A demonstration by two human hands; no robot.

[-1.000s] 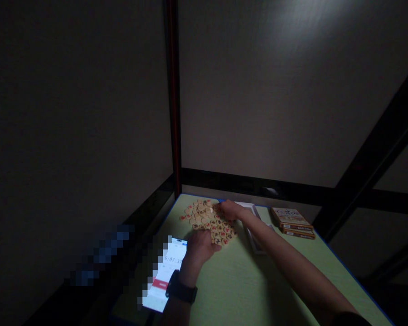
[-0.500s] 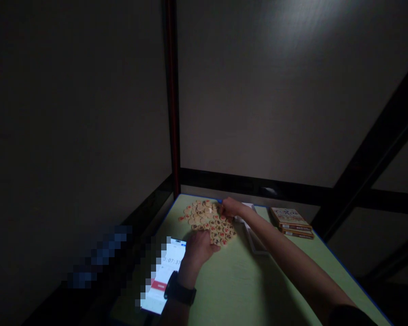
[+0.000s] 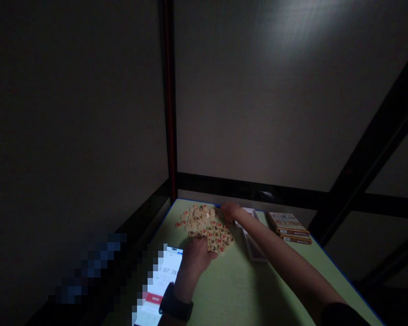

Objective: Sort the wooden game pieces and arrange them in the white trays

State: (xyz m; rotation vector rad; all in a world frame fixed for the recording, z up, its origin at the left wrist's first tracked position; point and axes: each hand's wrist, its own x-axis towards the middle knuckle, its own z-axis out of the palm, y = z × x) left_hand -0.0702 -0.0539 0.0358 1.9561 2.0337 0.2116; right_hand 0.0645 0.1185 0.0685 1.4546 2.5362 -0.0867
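Many round wooden Chinese chess pieces (image 3: 216, 234) with red and black characters lie bunched on the green table. Part of the bunch, at the far left, is a looser heap of mostly plain-looking discs (image 3: 195, 221). My left hand (image 3: 195, 256), with a dark watch on its wrist, rests against the near edge of the bunch. Its thumb points right, apart from the index finger; the other fingers are hidden beneath it. My right hand (image 3: 230, 212) is at the far right side of the pieces, its fingers curled downward. What they hold, if anything, cannot be made out.
A white open tray (image 3: 258, 259) lies under my right forearm. Several flat boxes (image 3: 289, 222) are stacked at the right on the green table (image 3: 224, 290). A lit phone (image 3: 153, 283) showing a timer lies at the left, beside my left wrist. Dark panels (image 3: 251, 113) rise behind.
My right hand has shifted slightly right, off the pieces' edge toward the tray. My left hand stays beside the pieces. The view has tilted a little, and the phone timer has advanced.
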